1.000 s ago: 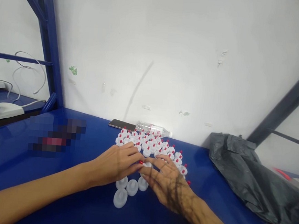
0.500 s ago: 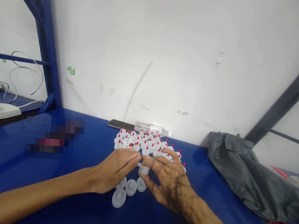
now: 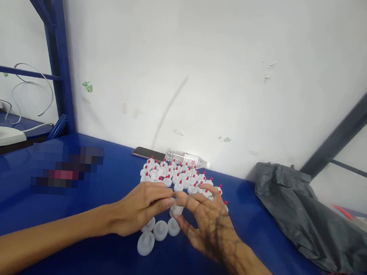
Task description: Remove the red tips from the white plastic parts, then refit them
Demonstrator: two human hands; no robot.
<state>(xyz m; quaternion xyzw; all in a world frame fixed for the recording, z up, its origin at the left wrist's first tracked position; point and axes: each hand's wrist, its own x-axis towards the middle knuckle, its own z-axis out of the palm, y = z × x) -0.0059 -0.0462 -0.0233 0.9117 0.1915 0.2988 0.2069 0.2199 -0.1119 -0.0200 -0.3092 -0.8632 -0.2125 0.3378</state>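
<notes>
Both hands meet over a blue table (image 3: 110,178). My right hand (image 3: 207,222) pinches a small white bottle (image 3: 177,208) between thumb and fingers. My left hand (image 3: 140,206) has its fingertips pressed together at the bottle's top; what they hold there is hidden. Behind the hands stands a cluster of several small white bottles with red caps (image 3: 174,175). Three white bottles without caps (image 3: 158,233) lie just below the hands.
A phone (image 3: 146,153) and a clear water bottle (image 3: 186,159) lie against the white wall. A crumpled dark plastic bag (image 3: 310,219) fills the right side. A blue shelf post (image 3: 55,55) rises at the left, with white cables beyond it.
Both hands lifted slightly off the table with the small bottle between them, and the left fingertips closed in on its top. The view shifted a little.
</notes>
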